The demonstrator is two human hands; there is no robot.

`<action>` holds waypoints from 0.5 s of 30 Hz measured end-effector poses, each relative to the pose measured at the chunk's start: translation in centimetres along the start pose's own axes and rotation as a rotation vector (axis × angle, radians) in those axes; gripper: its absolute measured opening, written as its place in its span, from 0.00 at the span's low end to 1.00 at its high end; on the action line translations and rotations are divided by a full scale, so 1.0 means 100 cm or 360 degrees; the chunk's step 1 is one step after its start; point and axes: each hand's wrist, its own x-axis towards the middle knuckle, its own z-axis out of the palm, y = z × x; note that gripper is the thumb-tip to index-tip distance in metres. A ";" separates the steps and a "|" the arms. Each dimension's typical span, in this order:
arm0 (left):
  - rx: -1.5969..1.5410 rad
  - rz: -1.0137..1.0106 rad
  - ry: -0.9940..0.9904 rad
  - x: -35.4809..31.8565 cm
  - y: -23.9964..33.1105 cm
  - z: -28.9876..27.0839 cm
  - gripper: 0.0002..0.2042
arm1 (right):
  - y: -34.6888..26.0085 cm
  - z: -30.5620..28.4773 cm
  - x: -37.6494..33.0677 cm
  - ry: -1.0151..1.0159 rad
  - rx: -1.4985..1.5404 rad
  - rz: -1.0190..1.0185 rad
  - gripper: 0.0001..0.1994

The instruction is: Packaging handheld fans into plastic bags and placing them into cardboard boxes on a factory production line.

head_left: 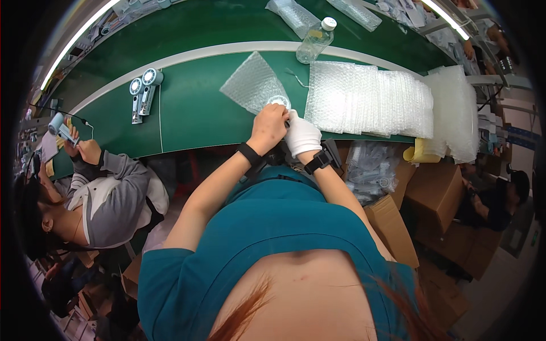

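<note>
A clear bubble-wrap bag (253,82) slants up and left from my hands over the green bench. Just above my fingers, the round pale head of a handheld fan (278,100) shows at the bag's lower end; its handle is mostly hidden between my hands. My bare left hand (268,128) is closed, pinching the bag's edge beside the fan. My right hand (302,135), in a white glove, has its fingers closed at the fan's lower part, touching my left fingertips. Two pale blue handheld fans (142,94) lie side by side on the bench to the left.
A fanned row of bubble-wrap bags (369,99) lies right of my hands, with more clear sheets (455,113) beyond. A plastic bottle (315,41) stands behind. Cardboard boxes (435,196) are below right. On the left, a co-worker (114,199) holds another fan (62,128).
</note>
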 end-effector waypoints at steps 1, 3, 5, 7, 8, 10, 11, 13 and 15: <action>0.0054 0.0090 0.0118 0.003 -0.001 -0.010 0.03 | -0.006 -0.015 0.003 0.0000 -0.0007 -0.0015 0.19; 0.0239 0.0197 0.0249 0.003 -0.002 -0.037 0.03 | -0.012 -0.043 0.005 -0.0603 0.1682 0.0361 0.15; 0.0130 0.0211 0.0359 -0.006 -0.004 -0.051 0.03 | -0.015 -0.051 0.012 -0.1183 0.2555 0.0527 0.13; -0.0001 0.0099 0.0354 -0.011 0.005 -0.061 0.03 | -0.020 -0.039 0.022 -0.1670 0.3312 0.0941 0.15; -0.0137 -0.0006 0.0350 -0.012 0.007 -0.065 0.03 | -0.025 -0.032 0.029 -0.1576 0.3475 0.0990 0.16; -0.0283 -0.0136 0.0368 -0.007 0.002 -0.071 0.02 | -0.032 -0.020 0.043 -0.1522 0.3785 0.0876 0.21; -0.0436 -0.0248 0.0371 -0.004 -0.002 -0.074 0.02 | -0.031 -0.017 0.046 -0.1542 0.3765 0.0872 0.21; -0.0526 -0.0358 0.0448 0.003 -0.019 -0.078 0.02 | -0.058 -0.041 0.038 -0.1163 0.4016 0.0448 0.24; -0.0563 -0.0366 0.0523 0.009 -0.023 -0.082 0.03 | -0.052 -0.019 0.042 -0.1126 0.3805 0.0075 0.32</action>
